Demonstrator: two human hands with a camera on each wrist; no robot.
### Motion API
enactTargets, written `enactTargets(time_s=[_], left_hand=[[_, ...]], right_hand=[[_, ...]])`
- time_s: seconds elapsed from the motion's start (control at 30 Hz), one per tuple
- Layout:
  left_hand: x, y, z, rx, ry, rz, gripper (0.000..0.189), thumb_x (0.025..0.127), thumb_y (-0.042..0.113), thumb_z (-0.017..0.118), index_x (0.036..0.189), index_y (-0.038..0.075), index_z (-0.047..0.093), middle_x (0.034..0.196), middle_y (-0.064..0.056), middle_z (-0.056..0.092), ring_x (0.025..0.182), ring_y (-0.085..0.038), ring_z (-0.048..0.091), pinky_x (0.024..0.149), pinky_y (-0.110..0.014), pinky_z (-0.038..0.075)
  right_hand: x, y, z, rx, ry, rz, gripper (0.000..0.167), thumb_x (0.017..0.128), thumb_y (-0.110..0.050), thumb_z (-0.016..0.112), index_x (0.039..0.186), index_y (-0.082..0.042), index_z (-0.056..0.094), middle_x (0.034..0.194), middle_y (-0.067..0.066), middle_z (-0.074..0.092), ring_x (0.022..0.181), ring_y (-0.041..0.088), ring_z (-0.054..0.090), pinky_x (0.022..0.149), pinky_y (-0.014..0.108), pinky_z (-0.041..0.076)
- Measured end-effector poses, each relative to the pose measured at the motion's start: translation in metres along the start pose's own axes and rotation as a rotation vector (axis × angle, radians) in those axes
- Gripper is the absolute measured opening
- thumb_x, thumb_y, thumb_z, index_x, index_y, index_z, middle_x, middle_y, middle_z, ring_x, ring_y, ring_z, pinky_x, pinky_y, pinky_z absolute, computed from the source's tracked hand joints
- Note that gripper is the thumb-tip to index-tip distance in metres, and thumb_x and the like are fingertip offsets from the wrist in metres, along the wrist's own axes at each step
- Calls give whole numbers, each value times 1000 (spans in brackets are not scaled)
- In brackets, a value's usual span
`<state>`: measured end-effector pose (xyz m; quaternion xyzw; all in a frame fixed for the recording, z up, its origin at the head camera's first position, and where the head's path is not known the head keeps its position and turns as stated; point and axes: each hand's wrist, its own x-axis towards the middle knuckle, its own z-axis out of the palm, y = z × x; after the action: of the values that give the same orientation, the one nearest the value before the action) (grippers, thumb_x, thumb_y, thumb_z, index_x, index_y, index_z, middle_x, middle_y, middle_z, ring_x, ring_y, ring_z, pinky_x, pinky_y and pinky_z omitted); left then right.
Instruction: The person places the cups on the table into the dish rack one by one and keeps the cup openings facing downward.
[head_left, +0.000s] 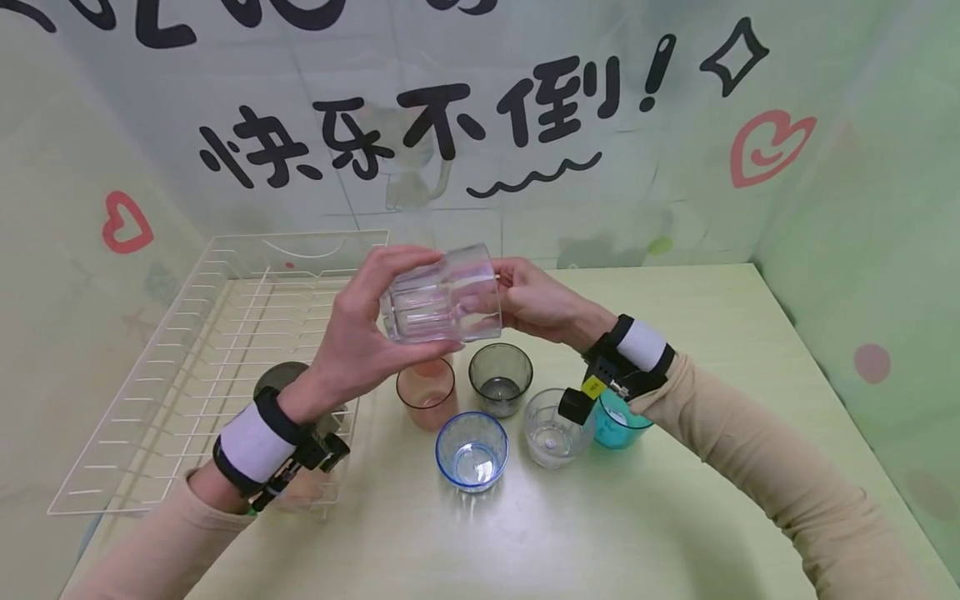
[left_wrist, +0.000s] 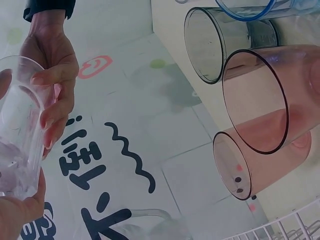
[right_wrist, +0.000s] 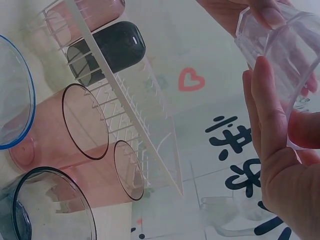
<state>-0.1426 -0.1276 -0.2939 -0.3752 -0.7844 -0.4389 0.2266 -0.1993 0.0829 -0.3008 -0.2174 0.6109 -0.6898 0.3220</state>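
Observation:
A clear, ridged drinking glass [head_left: 442,302] is held up sideways above the table, its mouth turned to the right. My left hand [head_left: 351,333] grips it around the base end, thumb below and fingers over the top. At the mouth, my right hand [head_left: 546,302] pinches the rim. The right wrist view shows the right fingers lying along the outside of the clear glass [right_wrist: 295,55], with the thumb at the mouth. Below stand a grey glass [head_left: 501,379], a pink glass [head_left: 426,400] and a blue-rimmed glass [head_left: 472,454]; a second pink glass [left_wrist: 232,165] shows behind.
A white wire dish rack [head_left: 213,367] takes up the table's left side. In it are a dark glass [right_wrist: 120,47] and a pink glass [right_wrist: 82,17], partly behind my left wrist in the head view. Another clear glass [head_left: 551,437] and a turquoise glass [head_left: 618,429] stand under my right wrist.

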Motion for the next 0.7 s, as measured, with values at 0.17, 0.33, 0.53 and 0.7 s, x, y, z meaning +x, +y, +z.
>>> enactTargets(time_s=[0.17,0.33,0.53,0.7], left_hand=[[-1,-2,0,-1,5,19,77,60,6,88,126,0,51,124,-15,54,113,-22,49,92,-27,43],[-2,-1,-1,12,-15,1,76,60,9,89,126,1,52,123,-14,54,111,-21,49,89,-30,44],[-4,1,-2,20,-33,-33,76,60,11,89,126,0,53,122,-14,55,110,-21,50,89,-33,45],[-6,1,-4,31,-42,-51,76,59,12,90,125,1,54,122,-13,55,109,-20,51,88,-30,46]], right_hand=[[0,0,0,3,-8,-3,45,95,6,43,139,8,34,126,21,54,98,15,63,92,40,50],[-2,4,0,25,-31,-6,45,95,7,41,140,7,34,118,11,59,99,15,63,91,39,51],[-3,6,0,22,-63,-8,44,95,6,41,138,7,34,111,5,62,97,16,64,88,40,52],[-4,6,-1,-2,-45,9,44,94,5,45,138,6,37,113,7,63,96,18,64,83,41,54]])
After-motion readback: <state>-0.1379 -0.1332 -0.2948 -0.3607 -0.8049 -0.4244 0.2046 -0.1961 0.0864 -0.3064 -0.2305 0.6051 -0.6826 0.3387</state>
